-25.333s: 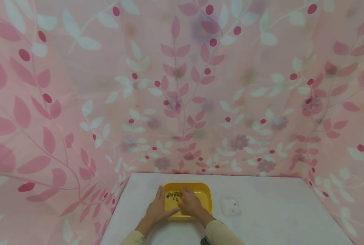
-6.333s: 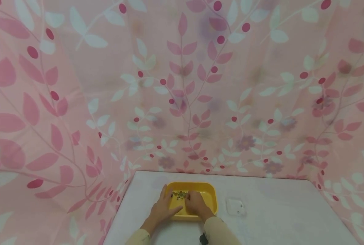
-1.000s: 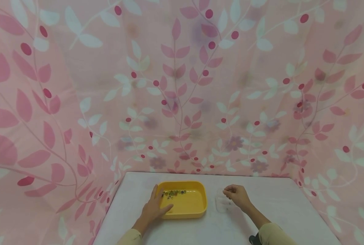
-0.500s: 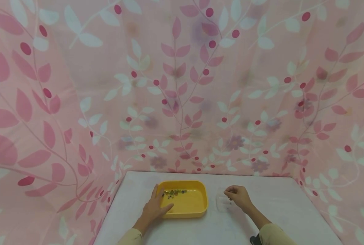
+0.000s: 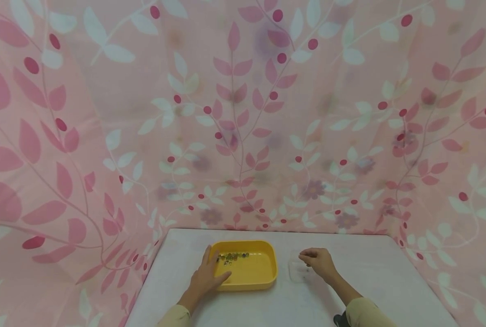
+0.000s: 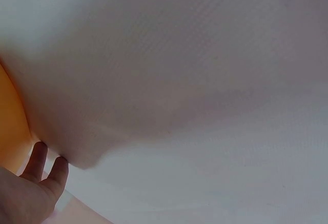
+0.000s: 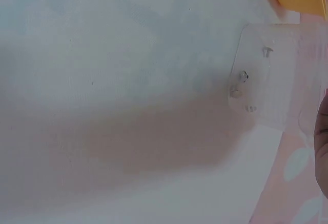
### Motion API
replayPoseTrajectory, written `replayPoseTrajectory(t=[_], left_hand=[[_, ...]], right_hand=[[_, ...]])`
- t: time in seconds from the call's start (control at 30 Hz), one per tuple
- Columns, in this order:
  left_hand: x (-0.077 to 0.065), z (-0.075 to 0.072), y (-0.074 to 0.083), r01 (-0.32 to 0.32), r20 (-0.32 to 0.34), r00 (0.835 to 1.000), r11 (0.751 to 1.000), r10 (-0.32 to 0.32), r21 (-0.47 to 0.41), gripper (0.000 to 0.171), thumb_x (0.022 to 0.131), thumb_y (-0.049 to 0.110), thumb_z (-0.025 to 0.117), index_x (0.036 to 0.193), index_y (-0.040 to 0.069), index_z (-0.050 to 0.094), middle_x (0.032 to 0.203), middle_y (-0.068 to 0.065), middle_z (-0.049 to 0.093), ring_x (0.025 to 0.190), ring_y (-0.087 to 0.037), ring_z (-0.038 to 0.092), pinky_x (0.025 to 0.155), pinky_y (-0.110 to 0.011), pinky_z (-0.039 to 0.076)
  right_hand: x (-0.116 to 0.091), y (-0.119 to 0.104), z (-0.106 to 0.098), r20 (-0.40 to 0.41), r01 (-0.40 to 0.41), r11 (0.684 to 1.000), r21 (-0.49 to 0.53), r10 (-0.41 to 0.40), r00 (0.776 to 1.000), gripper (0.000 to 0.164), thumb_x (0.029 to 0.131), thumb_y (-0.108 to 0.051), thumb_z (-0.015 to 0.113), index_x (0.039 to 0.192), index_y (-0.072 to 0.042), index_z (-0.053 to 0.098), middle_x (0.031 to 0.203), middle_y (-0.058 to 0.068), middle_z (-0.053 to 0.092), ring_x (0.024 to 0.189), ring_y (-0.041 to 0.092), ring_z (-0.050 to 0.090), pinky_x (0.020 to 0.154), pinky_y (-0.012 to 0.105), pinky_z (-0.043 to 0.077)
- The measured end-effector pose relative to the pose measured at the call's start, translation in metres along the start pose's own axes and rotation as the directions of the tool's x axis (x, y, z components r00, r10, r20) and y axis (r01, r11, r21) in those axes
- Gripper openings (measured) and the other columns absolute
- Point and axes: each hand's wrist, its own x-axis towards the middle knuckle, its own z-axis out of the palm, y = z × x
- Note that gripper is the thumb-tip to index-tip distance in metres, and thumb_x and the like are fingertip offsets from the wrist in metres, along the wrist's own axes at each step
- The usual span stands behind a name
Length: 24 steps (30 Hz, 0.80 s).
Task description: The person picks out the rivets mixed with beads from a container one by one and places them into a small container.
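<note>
A yellow tray (image 5: 247, 275) stands on the table. Round glass marbles (image 5: 234, 257) lie along its far left part, with a few small shiny pieces (image 5: 228, 263) just in front of them. My left hand (image 5: 203, 276) rests at the tray's left side, fingers and thumb spread. Over a clear plastic box (image 5: 295, 271) to the right, my right hand (image 5: 319, 263) has thumb and fingertips drawn together; anything between them is too small to see. The right wrist view shows that box with small metallic pieces (image 7: 244, 76) in it and part of the hand at the edge.
A white cloth covers the table (image 5: 373, 277). Pink leaf-patterned fabric (image 5: 243, 136) hangs behind and at both sides. The clear box sits a short gap to the right of the tray.
Earlier my right hand was inside the tray by the marbles; it is now over the clear box. Over the last second it hardly moves. My left hand stays at the tray's left side.
</note>
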Motion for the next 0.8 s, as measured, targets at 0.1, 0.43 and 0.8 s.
replayPoseTrajectory(t=[0.1, 0.43, 0.8], left_hand=[[0.0002, 0.0025, -0.0019, 0.014, -0.004, 1.0, 1.0, -0.014, 0.004, 0.09, 0.083, 0.06, 0.068, 0.152, 0.01, 0.039, 0.165, -0.016, 0.011, 0.115, -0.046, 0.059, 0.081, -0.06, 0.052], [0.0017, 0.0029, -0.0039, 0.013, -0.014, 1.0, 1.0, -0.013, -0.001, 0.096, 0.081, 0.069, 0.064, 0.153, 0.011, 0.037, 0.166, -0.016, 0.011, 0.117, -0.047, 0.058, 0.082, -0.062, 0.051], [-0.0007, -0.0008, 0.0002, 0.013, 0.008, 1.0, 1.0, -0.013, -0.009, 0.096, 0.082, 0.067, 0.065, 0.153, 0.009, 0.037, 0.165, -0.017, 0.011, 0.115, -0.046, 0.059, 0.084, -0.062, 0.051]], right_hand=[[0.0002, 0.0004, 0.0008, -0.008, -0.014, 1.0, -0.01, 0.014, 1.0, 0.009, 0.084, -0.012, 0.077, 0.089, -0.005, 0.078, 0.085, 0.017, 0.074, 0.074, 0.028, 0.07, 0.061, 0.023, 0.054], [0.0019, 0.0005, 0.0005, -0.027, -0.014, 0.999, -0.035, 0.013, 1.0, 0.015, 0.084, -0.017, 0.078, 0.093, -0.005, 0.078, 0.081, 0.005, 0.075, 0.077, 0.03, 0.07, 0.061, 0.023, 0.054], [0.0026, 0.0035, -0.001, -0.023, -0.02, 0.999, -0.025, 0.02, 1.0, 0.019, 0.086, -0.017, 0.077, 0.098, -0.003, 0.077, 0.087, 0.008, 0.076, 0.08, 0.033, 0.071, 0.063, 0.025, 0.055]])
